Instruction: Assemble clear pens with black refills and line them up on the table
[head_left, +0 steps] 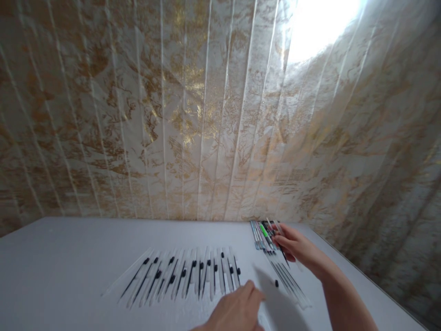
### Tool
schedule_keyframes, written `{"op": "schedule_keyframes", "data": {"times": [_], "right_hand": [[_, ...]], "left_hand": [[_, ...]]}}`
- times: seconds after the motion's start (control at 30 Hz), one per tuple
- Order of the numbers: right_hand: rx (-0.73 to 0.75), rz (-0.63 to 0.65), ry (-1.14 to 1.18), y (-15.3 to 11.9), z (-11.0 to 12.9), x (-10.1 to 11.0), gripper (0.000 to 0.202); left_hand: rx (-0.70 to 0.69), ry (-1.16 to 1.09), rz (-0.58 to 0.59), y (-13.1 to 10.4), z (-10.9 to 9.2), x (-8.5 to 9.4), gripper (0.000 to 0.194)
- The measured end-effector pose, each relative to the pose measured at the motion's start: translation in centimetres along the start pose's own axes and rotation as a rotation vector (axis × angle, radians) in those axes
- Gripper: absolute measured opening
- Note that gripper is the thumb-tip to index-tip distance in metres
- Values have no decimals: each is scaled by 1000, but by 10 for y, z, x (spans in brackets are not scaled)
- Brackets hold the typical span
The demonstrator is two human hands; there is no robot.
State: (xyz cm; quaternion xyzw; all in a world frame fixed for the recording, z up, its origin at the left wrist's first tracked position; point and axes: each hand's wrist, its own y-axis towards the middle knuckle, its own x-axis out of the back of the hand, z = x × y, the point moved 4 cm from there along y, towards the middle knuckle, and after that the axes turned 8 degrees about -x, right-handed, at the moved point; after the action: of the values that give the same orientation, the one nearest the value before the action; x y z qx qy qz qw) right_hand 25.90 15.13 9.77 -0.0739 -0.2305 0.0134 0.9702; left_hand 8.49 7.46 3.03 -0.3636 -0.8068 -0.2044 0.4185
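Note:
My right hand [292,241] is closed at the right of the table. It pinches a thin pen refill [284,256] whose pale end points up and dark end slants down. A clear piece beside the fingers is too small to make out. My left hand [236,307] is low in the middle, fingers bent and partly blurred; whatever lies under them is hidden. Just left of it runs a row of clear pen barrels [212,276], dark refills [201,278] and small black caps [183,273]. Right of my left hand lies a lone black cap [276,283].
Several more thin refills [287,280] lie slanted at the right. Behind them, a cluster of pens [255,234] includes a green one [264,232]. All rest on a white table [69,266] against a gold-patterned curtain [186,115]. Bright light shines through at upper right.

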Motion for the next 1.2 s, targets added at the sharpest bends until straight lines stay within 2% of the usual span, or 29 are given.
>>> {"op": "schedule_keyframes", "data": {"times": [0.1,0.17,0.23,0.4,0.53,0.7,0.8,0.9,1.0,1.07,1.13,1.2], "right_hand": [[52,-10,59,-11,12,7,43],[67,-21,81,-16,15,13,41],[77,-29,104,-18,16,19,41],[68,6,173,-15,17,18,47],[76,24,225,-15,25,3,44],[75,49,257,-19,25,-4,41],[73,77,317,-21,24,-4,43],[64,161,468,-21,25,-21,44],[-17,283,804,-20,25,-63,43],[-51,304,953,-20,23,-100,49],[-81,294,1044,-21,18,-138,56],[-123,279,1140,-23,10,-171,59]], "left_hand": [[73,53,-76,52,-12,3,46],[117,87,-72,78,-15,-5,47],[126,119,-59,95,-14,-15,45],[80,112,-63,103,-3,-35,33],[72,24,-135,106,-1,-39,37],[118,-154,-230,116,-2,-43,18],[104,-335,-290,100,3,-38,17],[101,-597,-312,64,17,-25,19],[183,-943,-316,14,36,-10,12],[222,-1114,-382,-21,51,0,16],[227,-1216,-445,-51,66,5,20],[219,-1243,-448,-71,79,1,19]]}}
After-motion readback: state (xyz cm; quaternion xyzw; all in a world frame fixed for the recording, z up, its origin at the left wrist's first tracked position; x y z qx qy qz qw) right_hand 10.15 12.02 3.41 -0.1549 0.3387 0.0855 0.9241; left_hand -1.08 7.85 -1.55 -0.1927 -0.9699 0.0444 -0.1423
